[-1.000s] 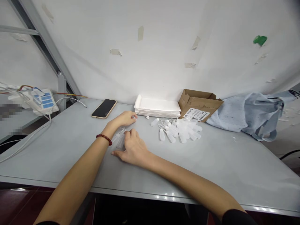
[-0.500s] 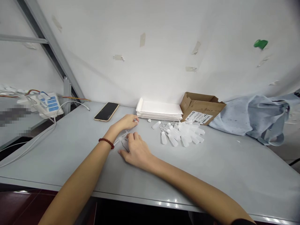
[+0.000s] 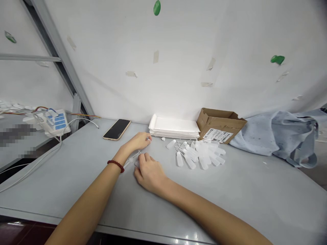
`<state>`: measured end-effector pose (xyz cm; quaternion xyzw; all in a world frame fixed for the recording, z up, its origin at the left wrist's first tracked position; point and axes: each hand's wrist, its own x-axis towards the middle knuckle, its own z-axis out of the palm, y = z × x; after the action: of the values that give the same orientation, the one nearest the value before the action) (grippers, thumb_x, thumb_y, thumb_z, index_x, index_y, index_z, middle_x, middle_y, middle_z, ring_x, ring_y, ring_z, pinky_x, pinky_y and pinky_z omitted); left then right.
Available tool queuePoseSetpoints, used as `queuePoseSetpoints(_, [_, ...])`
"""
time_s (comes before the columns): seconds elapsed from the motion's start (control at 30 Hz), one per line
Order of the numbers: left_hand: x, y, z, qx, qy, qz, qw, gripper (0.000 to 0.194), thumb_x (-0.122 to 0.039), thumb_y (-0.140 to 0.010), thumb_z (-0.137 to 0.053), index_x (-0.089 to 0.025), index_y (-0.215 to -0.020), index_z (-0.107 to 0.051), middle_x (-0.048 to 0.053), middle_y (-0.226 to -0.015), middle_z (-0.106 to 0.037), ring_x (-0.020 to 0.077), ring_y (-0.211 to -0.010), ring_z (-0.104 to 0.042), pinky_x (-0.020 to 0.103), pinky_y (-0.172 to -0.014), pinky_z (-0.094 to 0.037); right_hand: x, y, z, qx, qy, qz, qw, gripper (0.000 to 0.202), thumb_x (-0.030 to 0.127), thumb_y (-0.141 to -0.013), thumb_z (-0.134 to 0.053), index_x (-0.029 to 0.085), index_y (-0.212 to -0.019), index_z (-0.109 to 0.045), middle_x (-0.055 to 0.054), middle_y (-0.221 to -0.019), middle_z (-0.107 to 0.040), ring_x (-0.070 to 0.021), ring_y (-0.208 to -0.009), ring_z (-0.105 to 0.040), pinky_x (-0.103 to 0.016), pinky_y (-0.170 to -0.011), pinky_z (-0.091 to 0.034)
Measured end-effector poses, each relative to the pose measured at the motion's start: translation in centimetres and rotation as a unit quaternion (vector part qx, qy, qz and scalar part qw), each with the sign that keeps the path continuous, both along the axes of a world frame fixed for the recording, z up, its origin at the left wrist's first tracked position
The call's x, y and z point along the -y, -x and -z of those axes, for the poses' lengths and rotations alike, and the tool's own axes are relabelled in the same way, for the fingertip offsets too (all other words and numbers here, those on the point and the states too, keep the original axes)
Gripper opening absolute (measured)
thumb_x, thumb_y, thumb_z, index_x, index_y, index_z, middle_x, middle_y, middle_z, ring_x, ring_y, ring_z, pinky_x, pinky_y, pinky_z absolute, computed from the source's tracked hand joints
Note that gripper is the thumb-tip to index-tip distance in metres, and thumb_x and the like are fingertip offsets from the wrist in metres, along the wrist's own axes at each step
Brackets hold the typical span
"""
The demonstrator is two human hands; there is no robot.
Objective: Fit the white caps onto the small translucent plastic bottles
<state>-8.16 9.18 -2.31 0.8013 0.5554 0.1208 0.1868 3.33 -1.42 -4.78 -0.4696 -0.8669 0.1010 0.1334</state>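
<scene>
My left hand (image 3: 140, 142) is pinched on a small white cap (image 3: 148, 139), just in front of a stack of white envelopes (image 3: 176, 126). A similar loose white cap (image 3: 163, 139) lies to its right. Closer to me, my right hand (image 3: 151, 172) has its thumb and fingers closed on a translucent plastic bottle (image 3: 137, 164), mostly hidden by the fingers. Thin clear pieces (image 3: 127, 163) lie between my left wrist and my right fingers. Right of both hands spreads a heap of small translucent bottles (image 3: 201, 153), some with thin tips.
A phone (image 3: 117, 129) lies at the back left of the grey table (image 3: 204, 200). Behind the heap stands an open cardboard box (image 3: 222, 126), with blue-grey cloth (image 3: 273, 136) beside it. A power strip (image 3: 57, 120) with cables sits on the left.
My view has tilted up, so everything sits lower in the picture. My right thumb has come in toward the fingers around the bottle. The left hand keeps its pinch.
</scene>
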Motion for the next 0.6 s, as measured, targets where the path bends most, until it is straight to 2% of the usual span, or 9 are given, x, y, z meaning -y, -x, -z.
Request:
queuePoseSetpoints(0.17, [0.1, -0.1, 0.1, 0.008, -0.013, -0.002, 1.0, 0.025, -0.025, -0.075, -0.045, -0.016, -0.083, -0.067, 0.005, -0.069, -0.065, 0.0183, -0.063, -0.057, 0.025, -0.055, -0.038, -0.6, -0.7, 0.1, -0.02, 0.035, 0.019, 0.999, 0.02, 0.022, -0.081, -0.041, 0.013, -0.097, -0.048, -0.014, -0.094, -0.06, -0.0252, -0.079, -0.059, -0.034, -0.061, -0.044])
queuePoseSetpoints(0.33, [0.7, -0.4, -0.6, 0.025, -0.037, -0.023, 0.999, 0.025, -0.024, -0.076, -0.042, -0.015, -0.081, -0.065, 0.005, -0.066, -0.063, 0.0185, -0.062, -0.056, 0.026, -0.057, -0.037, -1.2, -2.2, -0.1, -0.13, 0.088, 0.032, 0.987, 0.023, 0.017, -0.076, -0.045, 0.014, -0.099, -0.048, -0.006, -0.081, -0.059, -0.0186, -0.069, -0.055, -0.029, -0.061, -0.039])
queuePoseSetpoints(0.43, [1.6, -0.7, -1.4, 0.049, -0.048, -0.027, 0.997, 0.026, -0.027, -0.079, -0.042, -0.016, -0.086, -0.064, 0.005, -0.075, -0.066, 0.0187, -0.069, -0.059, 0.026, -0.06, -0.04, -1.3, -4.0, -0.5, -0.218, 0.106, 0.049, 0.969, 0.016, 0.013, -0.075, -0.044, 0.017, -0.089, -0.051, -0.001, -0.073, -0.055, -0.0141, -0.063, -0.049, -0.025, -0.06, -0.035])
queuePoseSetpoints(0.6, [3.4, -1.6, -2.3, 0.16, -0.022, -0.007, 0.987, 0.025, -0.036, -0.079, -0.048, -0.016, -0.083, -0.063, 0.004, -0.074, -0.064, 0.0187, -0.072, -0.058, 0.028, -0.066, -0.042, -0.9, -8.0, -1.1, -0.293, 0.132, 0.071, 0.944, 0.012, 0.016, -0.081, -0.04, 0.02, -0.089, -0.048, 0.007, -0.058, -0.039, -0.0115, -0.053, -0.038, -0.023, -0.053, -0.029])
